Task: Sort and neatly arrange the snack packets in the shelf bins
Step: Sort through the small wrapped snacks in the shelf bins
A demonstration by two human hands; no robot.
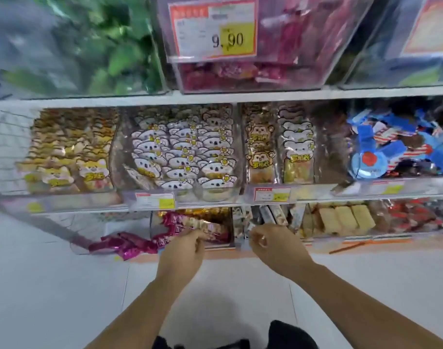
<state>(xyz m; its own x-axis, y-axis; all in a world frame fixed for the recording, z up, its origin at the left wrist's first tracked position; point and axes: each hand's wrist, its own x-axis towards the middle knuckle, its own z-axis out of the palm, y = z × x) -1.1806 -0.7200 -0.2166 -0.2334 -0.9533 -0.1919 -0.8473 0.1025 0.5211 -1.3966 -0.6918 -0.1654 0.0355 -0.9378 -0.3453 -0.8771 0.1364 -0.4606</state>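
Observation:
Both my hands reach to the lowest shelf row. My left hand (187,244) grips a bunch of long pink snack packets (190,222) at the front of a clear bin (229,241). More pink packets (124,244) lie spilled to the left of that bin. My right hand (271,239) is curled at the front edge of the neighbouring bin of white and dark stick packets (271,214); whether it holds one I cannot tell.
The middle shelf holds bins of yellow fox packets (71,152), koala packets (182,154), monkey and bear packets (278,147) and blue sweets (397,147). Above are green (89,46) and pink (265,59) bins. Pale wafers (346,217) sit at lower right. White floor tiles lie below.

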